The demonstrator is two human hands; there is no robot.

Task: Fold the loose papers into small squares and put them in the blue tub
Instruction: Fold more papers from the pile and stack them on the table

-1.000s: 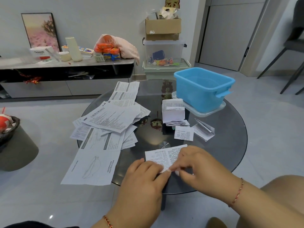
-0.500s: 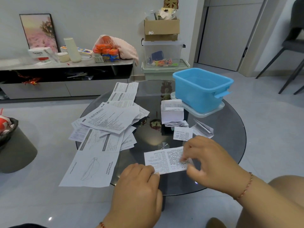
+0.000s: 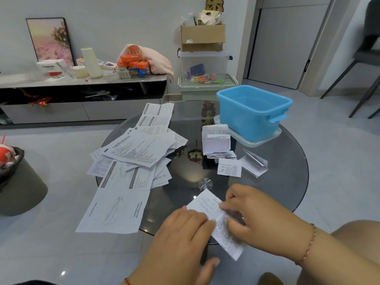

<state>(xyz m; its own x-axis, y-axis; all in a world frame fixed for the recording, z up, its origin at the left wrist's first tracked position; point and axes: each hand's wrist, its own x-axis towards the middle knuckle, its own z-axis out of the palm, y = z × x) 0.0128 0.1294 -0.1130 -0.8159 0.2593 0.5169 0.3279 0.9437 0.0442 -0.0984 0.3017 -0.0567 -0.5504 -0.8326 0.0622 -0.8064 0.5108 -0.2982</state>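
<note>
left hand (image 3: 185, 233) fingers curled down on folded paper strip (image 3: 207, 204) (motion-blurred) | right hand (image 3: 253, 214) pinches strip's right side | strip at near edge of glass tabletop (image 3: 287, 177), overhanging | loose papers (image 3: 133, 153) heaped left | folded squares (image 3: 229, 167) near blue tub (image 3: 253, 114), tub at far right

Soft, even indoor light fills the room, casting only faint shadows. Small bright glints and a pale reflection sit on the round dark glass table (image 3: 277, 177). The wide-angle lens bends the edges, and both hands show slight motion blur.
</note>
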